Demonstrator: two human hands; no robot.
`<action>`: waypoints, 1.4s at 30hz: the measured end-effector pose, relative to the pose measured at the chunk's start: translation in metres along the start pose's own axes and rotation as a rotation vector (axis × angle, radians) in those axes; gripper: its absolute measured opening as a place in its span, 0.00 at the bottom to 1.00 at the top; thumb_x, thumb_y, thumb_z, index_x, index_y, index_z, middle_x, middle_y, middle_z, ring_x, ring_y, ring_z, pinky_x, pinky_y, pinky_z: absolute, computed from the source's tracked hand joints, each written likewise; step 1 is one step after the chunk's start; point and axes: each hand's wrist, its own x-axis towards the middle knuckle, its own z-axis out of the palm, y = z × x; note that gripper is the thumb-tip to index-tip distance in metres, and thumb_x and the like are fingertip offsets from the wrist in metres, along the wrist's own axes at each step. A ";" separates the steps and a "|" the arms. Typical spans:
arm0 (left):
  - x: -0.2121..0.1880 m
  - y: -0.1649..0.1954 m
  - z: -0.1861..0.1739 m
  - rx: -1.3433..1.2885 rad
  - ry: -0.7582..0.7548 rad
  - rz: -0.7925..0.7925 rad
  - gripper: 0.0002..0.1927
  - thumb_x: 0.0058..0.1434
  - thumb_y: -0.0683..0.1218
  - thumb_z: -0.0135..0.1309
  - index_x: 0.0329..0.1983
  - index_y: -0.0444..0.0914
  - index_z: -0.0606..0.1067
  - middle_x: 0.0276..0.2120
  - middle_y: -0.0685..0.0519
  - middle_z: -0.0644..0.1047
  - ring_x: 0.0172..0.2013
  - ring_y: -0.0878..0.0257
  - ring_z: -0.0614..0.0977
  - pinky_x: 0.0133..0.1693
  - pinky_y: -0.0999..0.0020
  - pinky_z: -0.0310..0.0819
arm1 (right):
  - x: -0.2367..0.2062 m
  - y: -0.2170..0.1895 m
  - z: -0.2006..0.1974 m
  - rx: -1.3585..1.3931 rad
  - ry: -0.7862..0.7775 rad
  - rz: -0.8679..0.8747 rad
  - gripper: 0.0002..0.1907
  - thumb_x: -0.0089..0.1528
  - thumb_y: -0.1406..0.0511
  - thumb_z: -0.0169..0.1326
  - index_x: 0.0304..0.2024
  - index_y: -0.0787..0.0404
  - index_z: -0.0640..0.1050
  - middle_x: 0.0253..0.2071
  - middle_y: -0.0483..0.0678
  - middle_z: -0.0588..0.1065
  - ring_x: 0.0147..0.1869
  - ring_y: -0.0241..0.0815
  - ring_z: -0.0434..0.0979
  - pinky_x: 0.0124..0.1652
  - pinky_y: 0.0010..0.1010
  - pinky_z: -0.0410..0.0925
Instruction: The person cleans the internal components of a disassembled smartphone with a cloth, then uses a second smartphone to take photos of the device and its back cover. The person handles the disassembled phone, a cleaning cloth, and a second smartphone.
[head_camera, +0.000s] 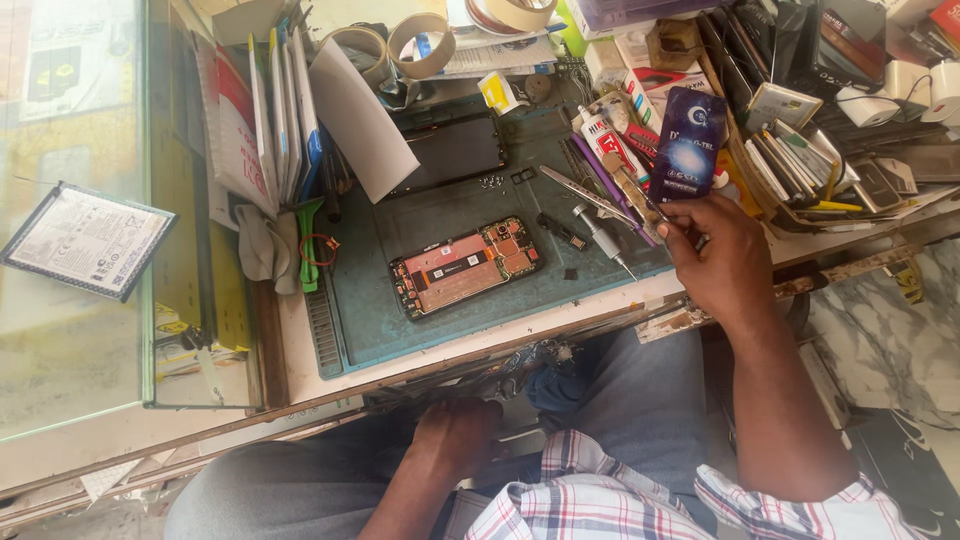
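R hand (722, 262) raised at bench (560, 318) right edge, fingers closed on tweezers (590, 197), tips aimed left/far | L hand (455, 437) rested below bench near edge, fingers curled, nothing seen held | opened phone (466, 266) laid mid green mat (420, 330), left of tweezers, apart | screwdriver (601, 238) lying between | tape rolls (420, 45) far.

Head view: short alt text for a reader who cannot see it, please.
An opened phone lies on a green work mat. The right hand grips tweezers at the mat's cluttered edge, while the left hand rests below the bench.
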 end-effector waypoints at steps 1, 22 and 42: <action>-0.001 -0.002 0.000 0.004 -0.002 -0.002 0.18 0.53 0.57 0.68 0.40 0.42 0.79 0.40 0.48 0.81 0.45 0.49 0.83 0.47 0.51 0.77 | 0.000 -0.002 0.001 -0.023 -0.006 -0.003 0.13 0.62 0.71 0.64 0.49 0.61 0.81 0.39 0.49 0.78 0.34 0.41 0.78 0.37 0.33 0.71; -0.005 -0.026 -0.005 0.071 0.013 0.002 0.18 0.51 0.55 0.68 0.40 0.42 0.79 0.40 0.47 0.81 0.45 0.48 0.83 0.50 0.50 0.75 | 0.012 -0.003 0.028 -0.100 0.087 -0.042 0.08 0.63 0.70 0.64 0.44 0.62 0.82 0.38 0.49 0.79 0.38 0.42 0.80 0.39 0.35 0.71; -0.002 -0.032 -0.026 0.075 -0.070 -0.064 0.21 0.51 0.57 0.69 0.43 0.42 0.80 0.42 0.47 0.81 0.47 0.51 0.83 0.51 0.53 0.76 | 0.064 -0.003 0.053 -0.216 -0.007 -0.073 0.08 0.61 0.68 0.65 0.43 0.58 0.84 0.36 0.47 0.78 0.38 0.46 0.80 0.39 0.39 0.71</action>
